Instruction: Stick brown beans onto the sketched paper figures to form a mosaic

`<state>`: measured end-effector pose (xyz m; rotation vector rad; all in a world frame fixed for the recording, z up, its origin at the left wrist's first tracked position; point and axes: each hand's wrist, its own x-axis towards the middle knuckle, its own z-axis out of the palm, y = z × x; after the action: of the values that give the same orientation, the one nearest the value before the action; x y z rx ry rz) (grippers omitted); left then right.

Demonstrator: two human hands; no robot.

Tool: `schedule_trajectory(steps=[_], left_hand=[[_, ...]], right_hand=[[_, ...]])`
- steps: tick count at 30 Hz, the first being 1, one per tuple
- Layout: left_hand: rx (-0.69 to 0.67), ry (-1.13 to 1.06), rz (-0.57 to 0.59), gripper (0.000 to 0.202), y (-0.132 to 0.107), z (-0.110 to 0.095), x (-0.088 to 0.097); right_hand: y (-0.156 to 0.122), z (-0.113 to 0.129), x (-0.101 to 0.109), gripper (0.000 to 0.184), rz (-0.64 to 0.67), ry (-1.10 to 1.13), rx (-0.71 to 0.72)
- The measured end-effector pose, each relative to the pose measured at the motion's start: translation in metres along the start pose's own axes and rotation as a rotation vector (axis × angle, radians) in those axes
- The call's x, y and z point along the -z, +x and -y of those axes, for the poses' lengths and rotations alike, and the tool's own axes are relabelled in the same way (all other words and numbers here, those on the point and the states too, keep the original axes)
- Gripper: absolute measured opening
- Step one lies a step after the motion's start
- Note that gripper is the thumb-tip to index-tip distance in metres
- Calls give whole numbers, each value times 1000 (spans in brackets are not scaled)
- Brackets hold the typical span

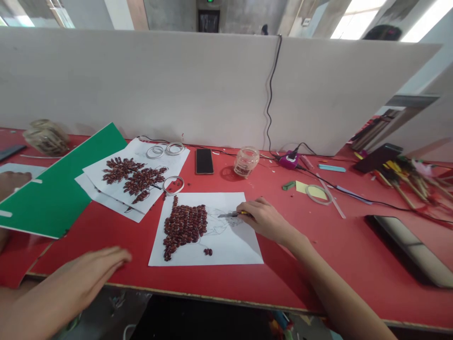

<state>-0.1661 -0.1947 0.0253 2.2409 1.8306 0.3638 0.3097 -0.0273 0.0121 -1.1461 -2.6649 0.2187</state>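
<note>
My right hand (260, 215) is closed around a utility knife (230, 215) with a yellow handle. Its grey blade points left over a white sheet (226, 250) with a pencil drawing. Dark red beans (186, 224) cover the left part of that drawing in a dense patch, and a few more beans (208, 252) sit below it. My left hand (95, 269), slightly blurred, hovers at the table's front edge, left of the sheet. Its fingers are stretched out and it holds nothing visible.
Left lie sheets with bean-covered leaf shapes (145, 179) and tape rings (173, 185). Another person's hand (14, 182) is by a green board (67, 189). Behind are a phone (204, 161), glass jar (247, 163) and purple power adapter (289, 160). A black case (406, 250) lies right.
</note>
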Motion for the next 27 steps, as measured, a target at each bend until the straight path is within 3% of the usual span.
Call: schedule_trajectory(steps=[2,5,9,13,16,20,24,27], left_hand=[[-56,-23,52,38,50,-24,7],[-24,33,59,30,123,-58,24],[-50,76,-18,23,180,-67,23],[-163,147,5,35,200,-57,-4],[-179,223,19,28,207,-53,-20],[-196,207,-12,19,214,-53,-28],[-159,-206,-88,18,218,-70,-28],[-179,-648,-17,22,218,-96,-33]], right_hand=[[0,-3,-4,20,-71,-85,-70],[-1,-11,-13,26,-213,-233,-178],[-3,-20,-20,30,-258,-304,-235],[-4,-22,-25,30,-217,-325,-259],[-5,-22,-28,29,-209,-328,-252],[-5,-22,-29,29,-249,-359,-275],[2,-8,-21,29,-354,-274,-236],[19,19,-9,29,-448,-35,-146]])
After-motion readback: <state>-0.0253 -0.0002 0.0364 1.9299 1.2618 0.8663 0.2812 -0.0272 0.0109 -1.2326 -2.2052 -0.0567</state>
